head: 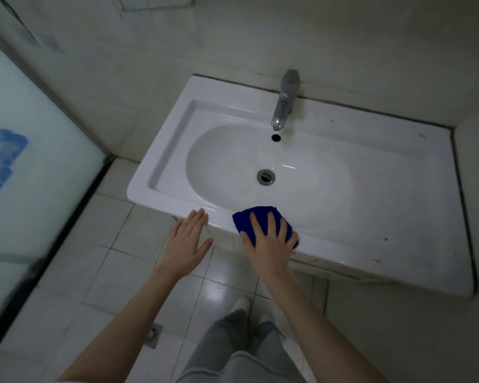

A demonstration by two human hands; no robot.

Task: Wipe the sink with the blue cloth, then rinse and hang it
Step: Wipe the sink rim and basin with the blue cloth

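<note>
A white rectangular sink (398, 194) with an oval basin fills the middle of the view. The blue cloth (250, 217) lies folded on the sink's front rim. My right hand (268, 241) presses flat on the cloth with its fingers spread and straight. My left hand (187, 241) is open, its fingertips touching the front edge of the sink to the left of the cloth. A grey metal tap (285, 100) stands at the back of the basin, with no water visible. The drain (266, 176) is at the basin's bottom.
A frosted glass door (25, 175) with a blue pattern stands at the left. The wall runs behind and to the right of the sink. The floor (114, 261) is pale tile with a small floor drain (154, 334). My legs and shoes are below.
</note>
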